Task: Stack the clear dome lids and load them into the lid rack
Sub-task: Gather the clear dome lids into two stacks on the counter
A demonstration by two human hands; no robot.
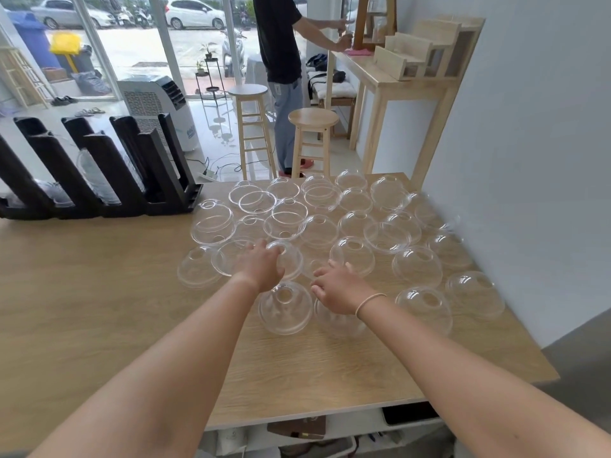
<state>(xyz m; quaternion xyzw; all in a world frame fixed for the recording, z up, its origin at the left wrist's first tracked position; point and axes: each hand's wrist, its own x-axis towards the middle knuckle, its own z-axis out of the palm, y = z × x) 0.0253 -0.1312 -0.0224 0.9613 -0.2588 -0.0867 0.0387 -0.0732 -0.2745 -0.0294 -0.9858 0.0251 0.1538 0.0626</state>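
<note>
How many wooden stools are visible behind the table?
2. One stool stands beside the standing person; the other stool is nearer the table. None seems hidden.

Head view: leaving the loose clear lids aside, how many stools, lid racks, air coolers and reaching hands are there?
Stools: 2
Rack: 1
Air cooler: 1
Hands: 2, left hand and right hand
Total: 6
The lids overlap too much for a sure count.
</note>
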